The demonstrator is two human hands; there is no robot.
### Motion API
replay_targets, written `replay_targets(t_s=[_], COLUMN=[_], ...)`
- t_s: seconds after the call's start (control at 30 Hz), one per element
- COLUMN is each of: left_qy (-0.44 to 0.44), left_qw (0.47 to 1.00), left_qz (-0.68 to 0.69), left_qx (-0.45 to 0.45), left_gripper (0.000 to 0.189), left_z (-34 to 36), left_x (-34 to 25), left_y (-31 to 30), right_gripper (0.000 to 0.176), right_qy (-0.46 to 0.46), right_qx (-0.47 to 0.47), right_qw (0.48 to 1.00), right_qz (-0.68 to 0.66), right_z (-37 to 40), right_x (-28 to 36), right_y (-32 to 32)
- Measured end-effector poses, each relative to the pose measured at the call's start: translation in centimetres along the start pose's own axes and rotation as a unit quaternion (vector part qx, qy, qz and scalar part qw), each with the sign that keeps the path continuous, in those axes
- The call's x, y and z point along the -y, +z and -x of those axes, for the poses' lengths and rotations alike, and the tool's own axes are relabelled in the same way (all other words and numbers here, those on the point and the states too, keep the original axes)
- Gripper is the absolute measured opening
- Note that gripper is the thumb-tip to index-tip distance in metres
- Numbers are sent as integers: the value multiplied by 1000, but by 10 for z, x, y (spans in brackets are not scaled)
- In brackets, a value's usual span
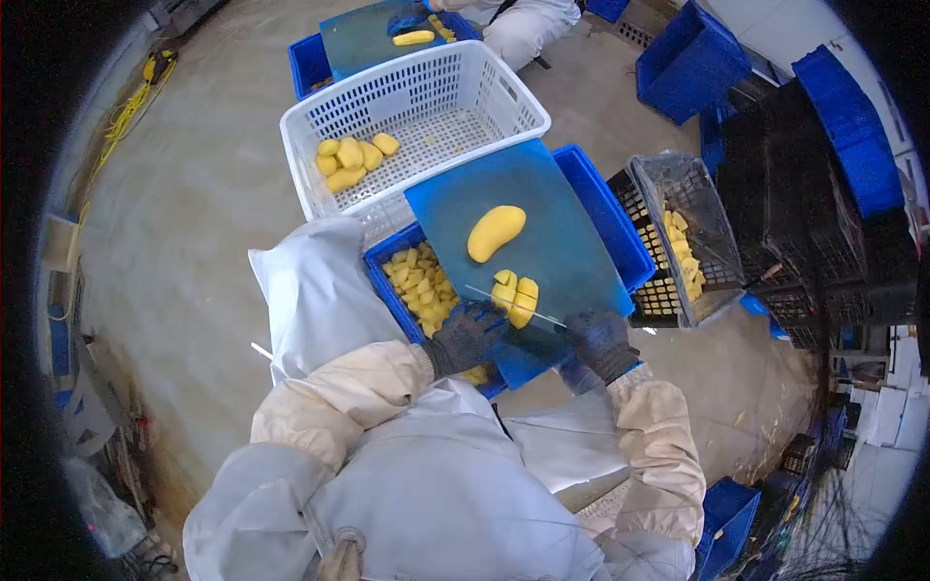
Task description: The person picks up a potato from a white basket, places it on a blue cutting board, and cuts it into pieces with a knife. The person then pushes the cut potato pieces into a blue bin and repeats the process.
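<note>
My right hand [601, 344], in a dark glove, is closed around the handle of a knife [528, 312]. The thin blade reaches left across the cut yellow potato pieces [523, 302] on the blue cutting board [572, 252]. Beside those pieces, at the blade's left end, is my gloved left hand [467, 337]; its fingers are too dark to make out clearly. A whole peeled potato [496, 232] lies farther up the board. Under the board's left side, a blue crate [380, 276] holds many potato chunks [421, 283].
A white basket [300, 160] with several peeled potatoes [349, 157] stands beyond the board. At the right is a lined black crate [644, 208] with yellow pieces [683, 252]. Opposite, a person [528, 29] sits at another board [354, 44].
</note>
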State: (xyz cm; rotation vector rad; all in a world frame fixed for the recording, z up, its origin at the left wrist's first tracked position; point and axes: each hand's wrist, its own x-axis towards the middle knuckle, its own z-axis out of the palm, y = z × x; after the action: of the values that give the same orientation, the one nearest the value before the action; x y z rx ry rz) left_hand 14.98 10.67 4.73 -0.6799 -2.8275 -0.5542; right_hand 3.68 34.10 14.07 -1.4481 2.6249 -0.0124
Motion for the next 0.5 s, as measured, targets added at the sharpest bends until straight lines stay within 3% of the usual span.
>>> replay_targets(t_s=[0.27, 0.37, 0.43, 0.47, 0.5], left_qy=[-12, -11, -38, -39, -40], left_qw=[1000, 1000, 995, 995, 996], left_qz=[-19, 14, 39, 38, 36], left_qx=[-18, -24, 78, 79, 65], left_gripper=[33, 29, 38, 38, 35], left_z=[-6, -7, -2, -2, -2], left_x=[2, 4, 7, 7, 5], left_y=[9, 12, 23, 22, 18], right_gripper=[20, 17, 15, 15, 14], right_qy=[-4, 15, -20, -21, 14], right_qx=[-24, 28, 13, 11, 72], right_qw=[997, 995, 999, 999, 997], right_qz=[75, 90, 37, 36, 25], right_z=[-3, -7, -11, -15, -21], right_x=[4, -1, -4, -7, -11], right_y=[7, 17, 19, 31, 52])
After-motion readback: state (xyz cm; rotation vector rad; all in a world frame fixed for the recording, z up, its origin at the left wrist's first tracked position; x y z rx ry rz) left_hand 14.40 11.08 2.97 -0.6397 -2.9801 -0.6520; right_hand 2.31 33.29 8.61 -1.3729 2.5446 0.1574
